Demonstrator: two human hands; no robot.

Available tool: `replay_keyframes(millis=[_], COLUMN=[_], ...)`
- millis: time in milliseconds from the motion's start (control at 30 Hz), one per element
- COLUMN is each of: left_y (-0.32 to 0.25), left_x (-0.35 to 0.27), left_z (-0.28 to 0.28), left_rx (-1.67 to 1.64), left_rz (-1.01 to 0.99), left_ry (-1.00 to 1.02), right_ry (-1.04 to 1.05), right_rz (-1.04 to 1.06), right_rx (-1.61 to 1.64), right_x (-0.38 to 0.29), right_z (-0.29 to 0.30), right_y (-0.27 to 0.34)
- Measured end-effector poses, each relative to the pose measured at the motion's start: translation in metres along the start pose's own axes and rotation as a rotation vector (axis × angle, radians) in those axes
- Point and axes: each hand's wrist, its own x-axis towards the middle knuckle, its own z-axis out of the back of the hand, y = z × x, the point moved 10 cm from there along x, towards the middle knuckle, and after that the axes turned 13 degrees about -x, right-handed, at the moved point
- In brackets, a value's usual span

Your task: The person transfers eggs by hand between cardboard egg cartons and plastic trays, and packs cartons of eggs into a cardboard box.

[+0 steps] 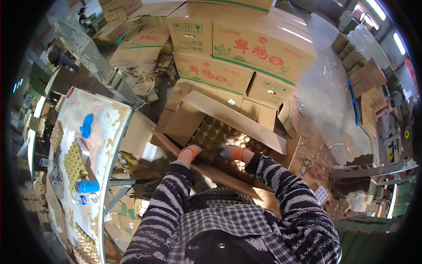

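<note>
An open cardboard carton [184,123] stands before me with its flaps raised. On its left side lies a pulp egg tray [211,130], whose visible cups hold no eggs. Eggs [242,140] sit in rows on the right, partly in shadow. My left hand [192,151], in an orange and grey glove, is at the left edge of the tray. Similarly gloved, my right hand [234,153] reaches over the carton between the tray and the eggs. Both hands' fingertips are blurred or in shadow, so their grip does not show.
Printed egg cartons [260,49] are stacked just beyond the open carton. To the left, a worn table [108,122] bears a blue glove [86,126], egg trays [74,161] and a blue container [87,186]. A metal post [95,62] rises behind it. Debris litters the floor [316,145] at right.
</note>
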Motion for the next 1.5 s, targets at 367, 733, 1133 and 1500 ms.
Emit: replay_keyframes(millis=[367,733,1133,1500], left_y=[0.015,-0.05,0.022,-0.028], left_x=[-0.06,-0.048,-0.015,-0.069], left_z=[-0.022,-0.113,-0.118,-0.051], left_rx=[-0.302,-0.038,-0.548,-1.562], left_rz=[0.596,0.526,0.828,0.52], left_ry=[0.007,0.347,0.001,-0.533], right_ry=[-0.543,0.084,0.188,0.209], right_rz=[-0.279,0.014,0.086,0.126], right_rx=[0.027,-0.193,-0.106,0.096], right_x=[0.119,0.221,0.239,0.211], right_z=[0.056,-0.053,-0.062,-0.026], right_y=[-0.12,-0.156,-0.138,-0.131])
